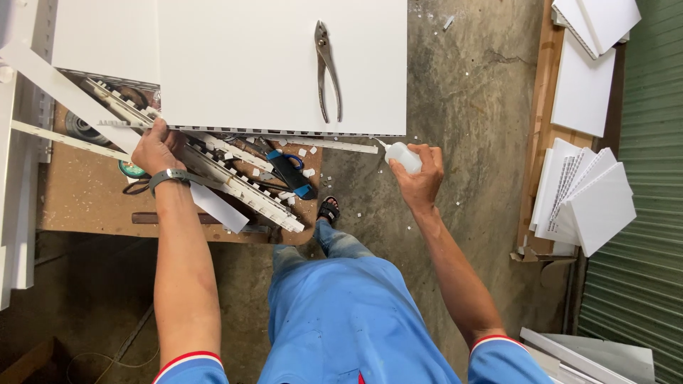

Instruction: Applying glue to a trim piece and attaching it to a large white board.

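Rough grey concrete floor (462, 85) is spreading under us, dusted with small white offcuts, and a low brown wooden bench (78, 199) is standing at our left with a large flat white plastic panel (242, 64) lying across its far edge and overhanging the floor.

We are pressing our left hand (158, 146) down at the panel's near edge, fingers clenched over a bundle of long white notched plastic strips (242, 188) that is slanting across the bench toward its near right corner. We are gripping a small translucent white squeeze bottle (403, 156) in our right hand (421, 178), fingers wrapped around its body, its thin nozzle pointing at the panel's near right corner. Whether the tip is touching the edge, we cannot tell.

Grey steel pliers (328, 67) are lying on the panel near its right edge, well apart from both hands. A black and blue hand tool (292, 174) is resting among the strips. White ribbed panel offcuts (590, 195) are stacking up by the green corrugated shutter (651, 213) at our right.

We are judging the bottle light, soft-walled and a little slippery, so best held round the middle with gentle pressure. The panel looks light, stiff and likely hollow, safest held by its long edges.
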